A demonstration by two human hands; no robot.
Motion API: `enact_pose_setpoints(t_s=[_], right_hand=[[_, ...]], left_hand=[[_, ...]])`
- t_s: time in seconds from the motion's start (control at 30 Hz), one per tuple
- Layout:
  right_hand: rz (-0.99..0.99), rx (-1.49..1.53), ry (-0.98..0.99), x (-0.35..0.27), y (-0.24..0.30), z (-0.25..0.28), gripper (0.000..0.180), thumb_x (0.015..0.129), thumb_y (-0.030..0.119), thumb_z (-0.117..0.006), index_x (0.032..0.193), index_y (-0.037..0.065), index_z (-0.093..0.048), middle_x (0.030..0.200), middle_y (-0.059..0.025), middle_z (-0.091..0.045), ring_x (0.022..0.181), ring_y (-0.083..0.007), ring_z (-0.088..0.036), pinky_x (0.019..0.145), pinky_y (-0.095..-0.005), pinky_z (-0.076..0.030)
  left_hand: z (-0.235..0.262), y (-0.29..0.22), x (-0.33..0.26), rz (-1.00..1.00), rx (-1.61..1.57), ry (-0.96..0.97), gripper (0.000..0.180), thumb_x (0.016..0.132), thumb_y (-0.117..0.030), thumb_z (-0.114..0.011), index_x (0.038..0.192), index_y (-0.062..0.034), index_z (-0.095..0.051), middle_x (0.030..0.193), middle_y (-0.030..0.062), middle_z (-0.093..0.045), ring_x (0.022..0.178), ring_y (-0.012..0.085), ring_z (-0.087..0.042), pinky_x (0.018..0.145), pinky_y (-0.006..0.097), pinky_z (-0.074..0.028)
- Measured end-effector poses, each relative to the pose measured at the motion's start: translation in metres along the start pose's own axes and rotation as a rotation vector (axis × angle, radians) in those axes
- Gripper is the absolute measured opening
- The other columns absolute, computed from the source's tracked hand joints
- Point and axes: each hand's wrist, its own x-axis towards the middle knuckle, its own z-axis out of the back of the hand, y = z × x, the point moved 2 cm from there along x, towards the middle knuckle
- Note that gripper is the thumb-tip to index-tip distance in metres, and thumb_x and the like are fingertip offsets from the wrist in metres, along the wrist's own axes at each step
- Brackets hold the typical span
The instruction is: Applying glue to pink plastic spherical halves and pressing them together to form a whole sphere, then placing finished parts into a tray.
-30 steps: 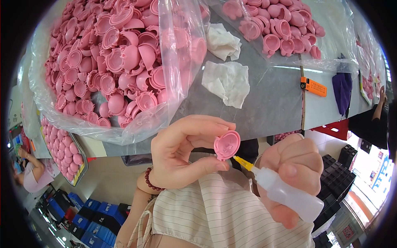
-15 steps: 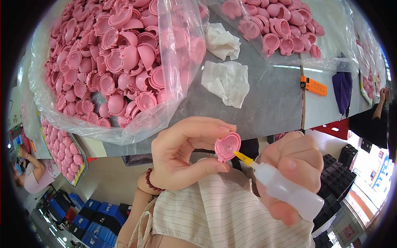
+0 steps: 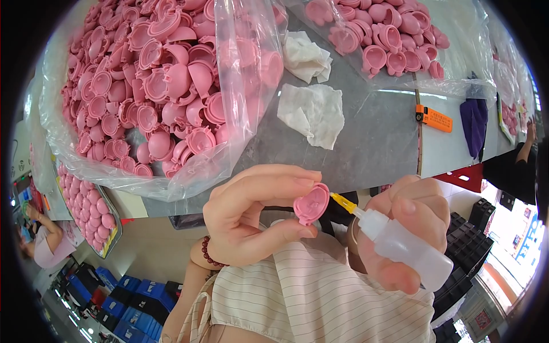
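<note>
Between the thumb and fingers of my left hand (image 3: 246, 214) is a small pink plastic half shell (image 3: 312, 203), its hollow side turned to the right. My right hand (image 3: 409, 228) is wrapped round a white squeeze bottle (image 3: 407, 247). The bottle's yellow nozzle (image 3: 345, 202) points at the shell's upper right rim, close beside it; whether it touches I cannot tell. Both hands are in front of my body, at the table's near edge.
A clear plastic bag (image 3: 189, 186) full of pink shells (image 3: 166, 80) covers the table's left. More pink shells (image 3: 394, 40) lie at the back right. White cloths (image 3: 313, 114), an orange cutter-like tool (image 3: 434, 118) and a dark purple cloth (image 3: 473, 123) lie on the grey tabletop (image 3: 377, 137).
The nozzle has moved from the shell's lower right rim up to its upper right. My left hand has shifted slightly left and turned the shell a little.
</note>
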Motion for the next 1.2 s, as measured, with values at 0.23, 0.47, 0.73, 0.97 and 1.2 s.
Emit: enact_pose_setpoints(t_s=[0.23, 0.47, 0.73, 0.97, 1.2], right_hand=[[-0.016, 0.026, 0.004, -0.005, 0.005, 0.005, 0.063, 0.081, 0.054, -0.036, 0.089, -0.006, -0.054, 0.058, -0.0048, -0.04, 0.047, -0.0128, -0.036, 0.035, -0.0218, -0.023], [-0.073, 0.101, 0.064, -0.009, 0.015, -0.003, 0.056, 0.08, 0.051, -0.043, 0.089, -0.004, -0.053, 0.062, -0.0049, -0.039, 0.049, -0.0127, -0.034, 0.038, -0.023, -0.027], [-0.357, -0.408, -0.499, -0.002, -0.056, 0.084, 0.039, 0.082, 0.013, -0.05, 0.11, -0.011, -0.038, 0.098, -0.0219, -0.055, 0.083, -0.0215, -0.056, 0.072, -0.0225, -0.043], [-0.686, -0.427, -0.372, -0.004, -0.109, 0.13, 0.042, 0.074, 0.001, -0.059, 0.109, -0.009, -0.038, 0.095, -0.0169, -0.057, 0.079, -0.0136, -0.055, 0.071, -0.0198, -0.043], [-0.139, -0.649, -0.114, 0.037, -0.062, 0.078, 0.036, 0.064, 0.005, -0.067, 0.096, 0.002, -0.051, 0.089, -0.0063, -0.056, 0.086, -0.0143, -0.051, 0.065, -0.0228, -0.04]], left_hand=[[0.0, 0.0, 0.0, -0.088, -0.102, -0.086, 0.039, 0.063, 0.01, -0.065, 0.098, 0.0094, -0.049, 0.103, 0.0257, -0.05, 0.086, 0.0239, -0.058, 0.074, 0.03, -0.048], [0.001, 0.006, -0.001, -0.137, -0.044, -0.085, 0.042, 0.061, 0.01, -0.066, 0.099, 0.0093, -0.048, 0.103, 0.0257, -0.05, 0.088, 0.0246, -0.057, 0.076, 0.031, -0.048], [0.001, 0.002, 0.0, 0.039, -0.302, -0.031, 0.047, 0.062, 0.008, -0.066, 0.104, 0.0085, -0.045, 0.104, 0.0231, -0.052, 0.096, 0.0251, -0.054, 0.08, 0.032, -0.046], [0.003, 0.01, -0.002, 0.228, -0.72, 0.047, 0.052, 0.067, -0.007, -0.068, 0.11, 0.0061, -0.041, 0.105, 0.023, -0.052, 0.1, 0.0254, -0.052, 0.084, 0.033, -0.043], [-0.002, 0.015, -0.001, 0.242, -0.725, 0.048, 0.05, 0.067, -0.011, -0.069, 0.107, 0.0036, -0.042, 0.105, 0.0216, -0.051, 0.098, 0.0245, -0.052, 0.079, 0.033, -0.046]])
